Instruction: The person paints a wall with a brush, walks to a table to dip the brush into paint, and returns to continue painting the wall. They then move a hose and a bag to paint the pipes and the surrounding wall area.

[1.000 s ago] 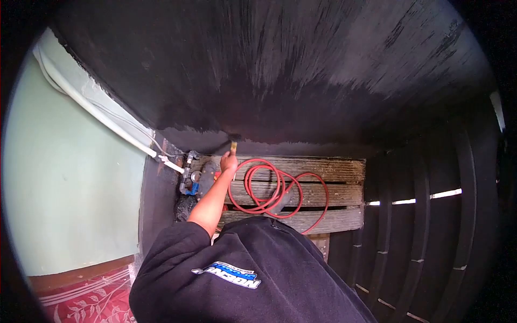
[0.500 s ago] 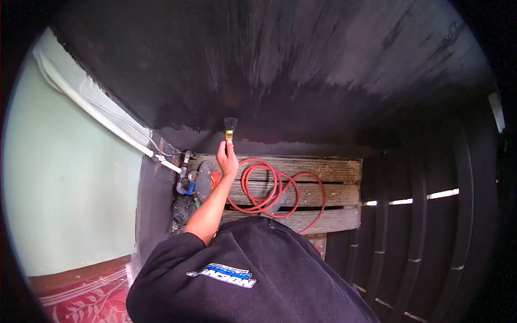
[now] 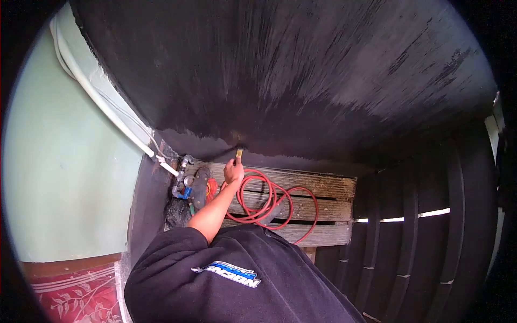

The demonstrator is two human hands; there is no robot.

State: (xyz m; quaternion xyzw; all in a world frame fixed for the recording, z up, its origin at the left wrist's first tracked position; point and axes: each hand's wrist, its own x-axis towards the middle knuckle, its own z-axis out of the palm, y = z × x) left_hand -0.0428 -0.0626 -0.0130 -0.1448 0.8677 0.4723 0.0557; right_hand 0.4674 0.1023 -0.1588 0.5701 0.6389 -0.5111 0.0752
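Observation:
My left hand (image 3: 233,171) is closed around the handle of a paintbrush (image 3: 239,153), which points away from me. Its dark bristles appear to press against the lower part of a black-painted wall (image 3: 301,97), just above a duller grey-black strip along the bottom. Streaky brush marks cover the wall higher up. Below the hand lies a coiled red hose (image 3: 253,218) on weathered wooden boards (image 3: 318,188). My right hand is out of view.
To the left, a white pipe (image 3: 107,110) runs down to pipe fittings with a gauge and a blue valve (image 3: 186,192). Nearby are a dark shoe (image 3: 199,185) and a crumpled black bag (image 3: 179,212). Dark slats (image 3: 414,237) stand at the right, beside a red patterned cloth (image 3: 75,299) at lower left.
My left hand has brought the brush down and slightly right, from higher on the wall to near its lower edge. The view has shifted slightly too.

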